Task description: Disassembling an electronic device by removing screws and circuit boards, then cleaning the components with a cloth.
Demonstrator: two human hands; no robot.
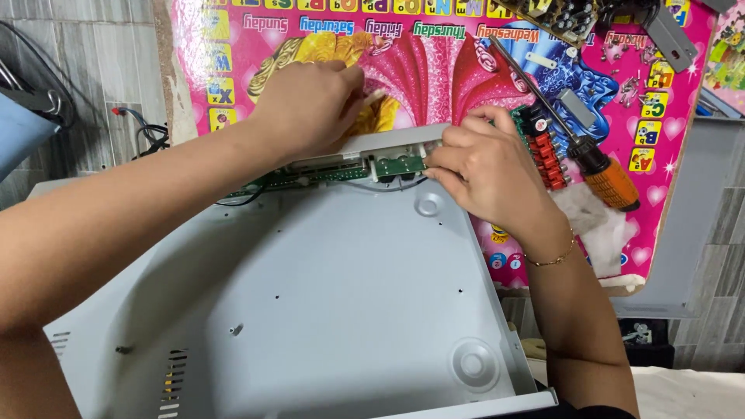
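Head | hands [310, 109] [485, 174] pinch green circuit strip [400, 165] | pink mat [434, 62]

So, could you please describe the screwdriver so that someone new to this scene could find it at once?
Start at the big white metal case that both hands work on, then look right, past the right hand, onto the pink picture mat. There the screwdriver lies slanted, with a long dark shaft. Its ribbed orange and black handle sets it apart from the grey metal brackets nearby.
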